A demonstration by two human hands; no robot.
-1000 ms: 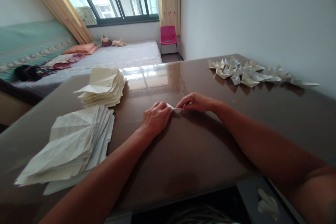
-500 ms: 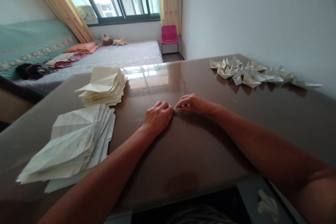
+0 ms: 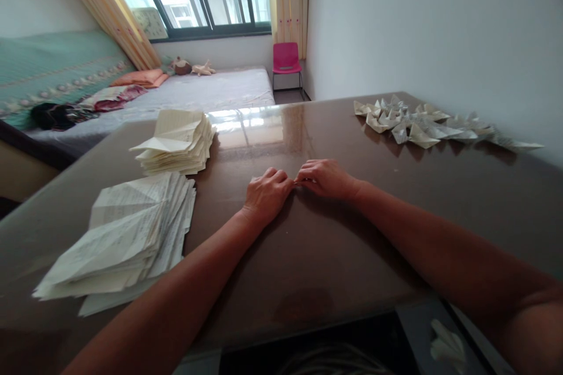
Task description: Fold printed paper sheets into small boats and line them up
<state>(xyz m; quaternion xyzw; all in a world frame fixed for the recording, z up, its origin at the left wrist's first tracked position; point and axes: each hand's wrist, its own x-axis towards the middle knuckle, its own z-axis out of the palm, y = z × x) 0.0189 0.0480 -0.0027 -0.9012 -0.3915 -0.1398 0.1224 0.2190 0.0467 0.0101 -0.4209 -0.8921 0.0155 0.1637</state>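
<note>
My left hand (image 3: 269, 193) and my right hand (image 3: 323, 179) meet over the middle of the brown table (image 3: 303, 263), fingertips almost touching. Both have their fingers closed in a pinch on a small folded piece of paper. Most of it is hidden by the fingers; a pale edge of the paper (image 3: 254, 179) peeks out behind the left knuckles. To the left of my left forearm lies a stack of creased, written sheets (image 3: 127, 228), with a stack of cream sheets (image 3: 176, 140) behind it.
Folded paper boats (image 3: 422, 129) sit in a cluster at the table's far right, near the wall. Past the table are a bed (image 3: 237, 85) and a pink chair (image 3: 285, 58) under the window. A crumpled pale thing (image 3: 446, 343) lies below the near edge.
The white paper that showed between and under my fingers is now mostly covered. My hands have drawn slightly closer together, and the whole view has shifted a little.
</note>
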